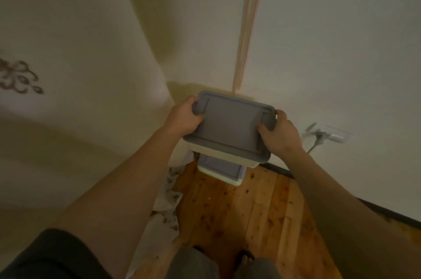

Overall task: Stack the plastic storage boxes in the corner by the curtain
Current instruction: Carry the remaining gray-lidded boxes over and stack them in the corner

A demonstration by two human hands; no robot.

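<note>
nearest the lens, a dark sleeve fills the lower left corner and grey trouser legs (193,262) stand on the knotty orange-brown wooden plank floor (250,210), feet facing the corner. both bare forearms reach forward from there. the left hand (182,117) clamps the left short end of a cream plastic storage box with a grey recessed lid (232,124), fingers curled over the lid's rim and thumb on top; the right hand (279,133) does the same on the right end. holding it by both ends keeps the box level and lets it be lowered straight, which a stack needs.

just below and beyond it, a second cream box with a pale grey-blue lid (222,168) sits on the floor, tucked into the corner. the held box hangs above it, apart from it i think, though the dim, soft view makes the gap hard to judge. it looks turned a little off the lower one, so squaring the edges comes first.

to the left the cream curtain with a brown floral print (68,73) hangs down to the floor beside the boxes. on the right wall sits a white socket with a plug (328,135).
</note>
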